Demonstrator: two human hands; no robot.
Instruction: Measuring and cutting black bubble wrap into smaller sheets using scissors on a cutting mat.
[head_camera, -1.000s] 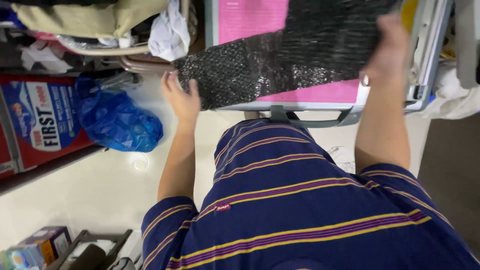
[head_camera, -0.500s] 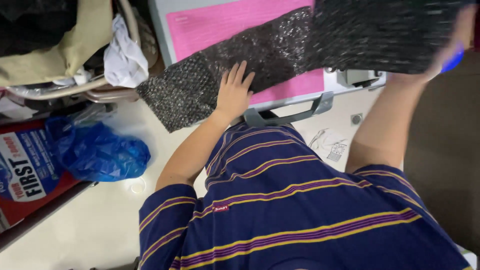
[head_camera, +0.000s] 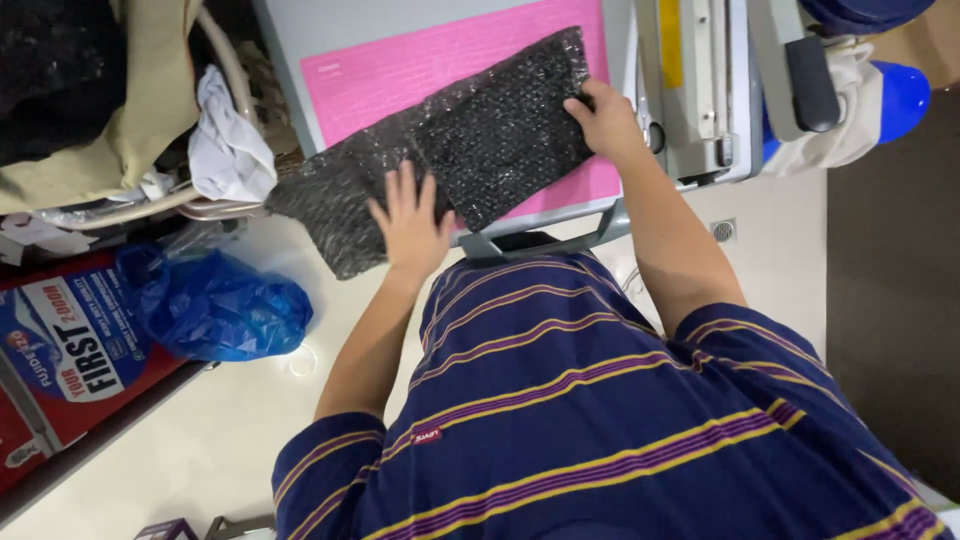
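I am pressing my left hand (head_camera: 412, 222) flat, fingers spread, on the black bubbly sheet (head_camera: 470, 150). My right hand (head_camera: 605, 120) is pinching its far edge. The sheet is lying on the pink mat (head_camera: 400, 70) on the table (head_camera: 290, 30), one end hanging off the table's edge.

shirt: navy, short-sleeved | stripes: thin yellow and purple, crosswise | tag: small red, front hem | left hand (head_camera: 412, 222): bare | right hand (head_camera: 605, 122): bare | forearms: uncovered
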